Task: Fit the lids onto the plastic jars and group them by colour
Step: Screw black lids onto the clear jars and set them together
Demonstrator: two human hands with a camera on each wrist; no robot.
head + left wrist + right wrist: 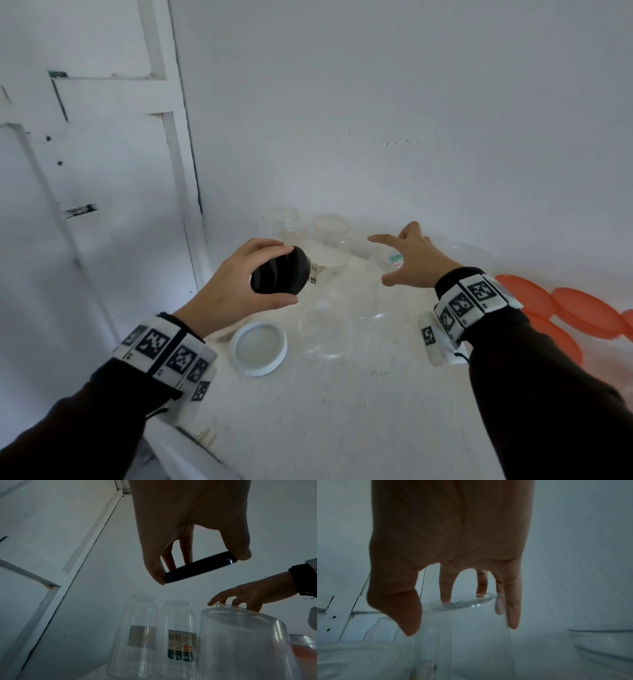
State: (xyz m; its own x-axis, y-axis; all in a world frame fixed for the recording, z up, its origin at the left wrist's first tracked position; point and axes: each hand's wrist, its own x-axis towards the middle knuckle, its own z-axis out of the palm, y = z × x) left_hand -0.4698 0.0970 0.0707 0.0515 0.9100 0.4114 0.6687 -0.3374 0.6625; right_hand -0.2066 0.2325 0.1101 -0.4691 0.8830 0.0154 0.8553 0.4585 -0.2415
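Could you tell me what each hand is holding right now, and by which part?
The left hand grips the black lid by its rim. The right hand holds nothing.

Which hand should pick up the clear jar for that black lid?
Right. The right hand is open, its fingertips already at the upturned base of a clear jar. The left hand is occupied gripping the black lid.

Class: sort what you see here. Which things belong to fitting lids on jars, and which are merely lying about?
Belonging to the job:
round black plastic lid, held by left hand
round white plastic lid
clear plastic jars
orange plastic lids
right hand, reaching

Lying about:
white wall
white door
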